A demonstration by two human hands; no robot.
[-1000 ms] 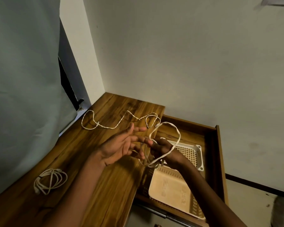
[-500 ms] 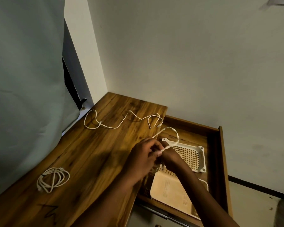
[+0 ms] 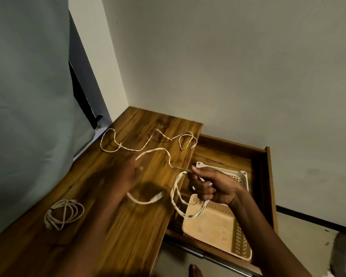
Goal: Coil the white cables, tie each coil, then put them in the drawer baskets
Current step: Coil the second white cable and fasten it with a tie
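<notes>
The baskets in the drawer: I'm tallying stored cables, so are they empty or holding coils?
Empty as far as shown: the beige basket has a bare floor, the white basket is partly hidden by the right hand.

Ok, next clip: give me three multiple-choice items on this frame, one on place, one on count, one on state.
1. Where is the coiled white cable?
A. on the wooden desktop
B. in a basket
C. on the floor

2. How many plastic lattice baskets sit in the open wooden drawer?
A. one
B. two
C. four

3. What does the right hand hold?
A. nothing
B. loops of white cable
C. a basket

Key: 1 A, it lies near the desktop's left edge; 2 B, a white basket behind a beige basket; 3 B, loops hang from its fist.
</notes>
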